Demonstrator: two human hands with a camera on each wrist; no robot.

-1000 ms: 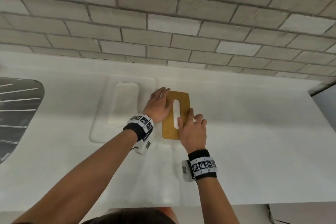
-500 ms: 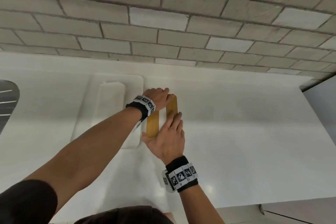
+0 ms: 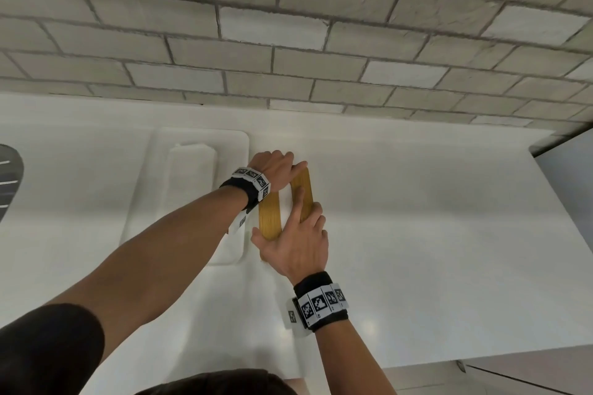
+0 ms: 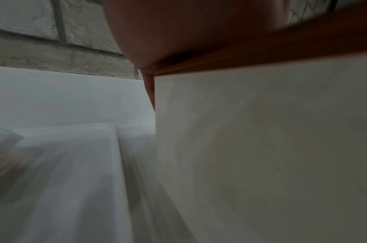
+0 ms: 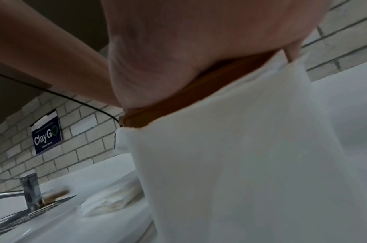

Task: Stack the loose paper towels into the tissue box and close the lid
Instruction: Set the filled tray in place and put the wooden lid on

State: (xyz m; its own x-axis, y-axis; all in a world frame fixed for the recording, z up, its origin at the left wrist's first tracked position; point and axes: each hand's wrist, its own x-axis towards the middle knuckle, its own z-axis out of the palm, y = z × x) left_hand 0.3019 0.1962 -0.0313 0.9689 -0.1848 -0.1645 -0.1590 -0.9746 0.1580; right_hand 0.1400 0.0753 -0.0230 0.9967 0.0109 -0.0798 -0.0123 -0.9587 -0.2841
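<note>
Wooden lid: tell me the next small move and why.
Probably lift the wooden lid clear of the white tissue box and set it aside. Both the left hand and the right hand grip it on the box, while the paper towel stack lies unloaded on the tray.

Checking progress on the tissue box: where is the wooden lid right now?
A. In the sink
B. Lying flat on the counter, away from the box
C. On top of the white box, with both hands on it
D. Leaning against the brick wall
C: the wooden lid sits atop the white box, with the left hand at its far end and the right hand at its near end.
</note>
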